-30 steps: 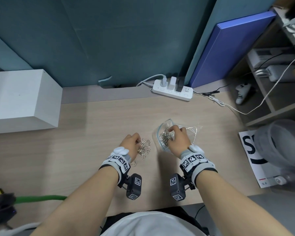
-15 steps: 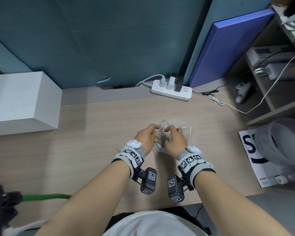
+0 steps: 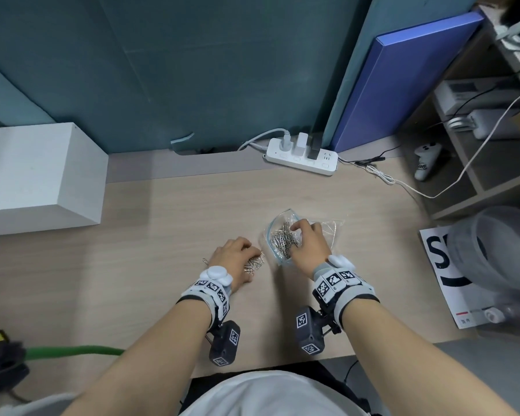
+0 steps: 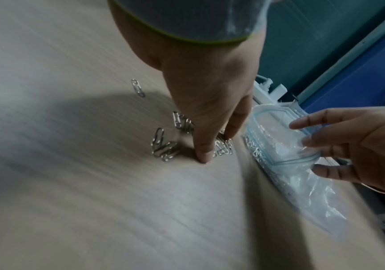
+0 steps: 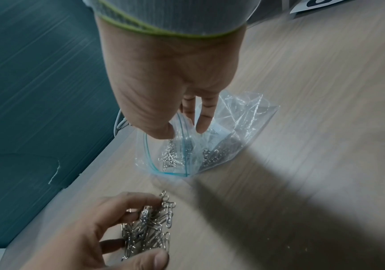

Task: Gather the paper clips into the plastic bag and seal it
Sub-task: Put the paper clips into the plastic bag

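A clear zip plastic bag (image 3: 332, 232) with a blue seal strip lies on the wooden desk (image 3: 162, 235) and holds many silver paper clips (image 3: 282, 240). My right hand (image 3: 297, 232) pinches the bag's upper rim (image 5: 180, 126) between thumb and fingers and keeps the mouth lifted wide. Left of the bag, a loose pile of paper clips (image 5: 150, 232) sits on the desk. My left hand (image 3: 246, 256) is down on it, fingers and thumb curled round the pile. One stray clip (image 4: 138, 88) lies apart, left of that hand. The bag (image 4: 279, 144) is unsealed.
A white box (image 3: 36, 175) stands at the far left. A power strip (image 3: 302, 159) with cables lies at the back edge. A printed sheet (image 3: 433, 265) and a grey translucent container (image 3: 499, 244) are at the right, beside a shelf. A green cable (image 3: 72, 352) runs at the lower left.
Half a second ago my left hand was at the bag's mouth; it has moved back left onto the loose pile. My right hand stays on the bag's rim.
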Available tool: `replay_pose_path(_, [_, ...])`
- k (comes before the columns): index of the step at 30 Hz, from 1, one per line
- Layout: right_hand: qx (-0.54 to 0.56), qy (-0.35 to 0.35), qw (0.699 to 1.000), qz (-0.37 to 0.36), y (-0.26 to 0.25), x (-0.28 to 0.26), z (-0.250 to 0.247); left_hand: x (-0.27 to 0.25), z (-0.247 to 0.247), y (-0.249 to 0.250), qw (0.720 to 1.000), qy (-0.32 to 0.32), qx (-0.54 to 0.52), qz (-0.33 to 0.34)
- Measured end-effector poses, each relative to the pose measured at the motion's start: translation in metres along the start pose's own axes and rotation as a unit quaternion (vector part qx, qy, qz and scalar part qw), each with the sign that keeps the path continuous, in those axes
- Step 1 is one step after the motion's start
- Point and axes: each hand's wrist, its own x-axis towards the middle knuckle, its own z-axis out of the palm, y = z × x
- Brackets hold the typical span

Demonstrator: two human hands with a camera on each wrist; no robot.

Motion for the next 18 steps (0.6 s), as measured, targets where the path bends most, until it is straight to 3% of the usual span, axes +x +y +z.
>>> replay_pose_path(6, [-0.018,0.032,0.999,-0.007,0.002,-0.004,0.000,-0.003,0.005,0.000,0.999,0.053,-0.002,0.000])
replay_pose_path(18, [-0.023,0.020,1.000,0.000,0.005,-0.015,0.005,-0.002,0.002,-0.002,0.996,0.057,-0.027,-0.056])
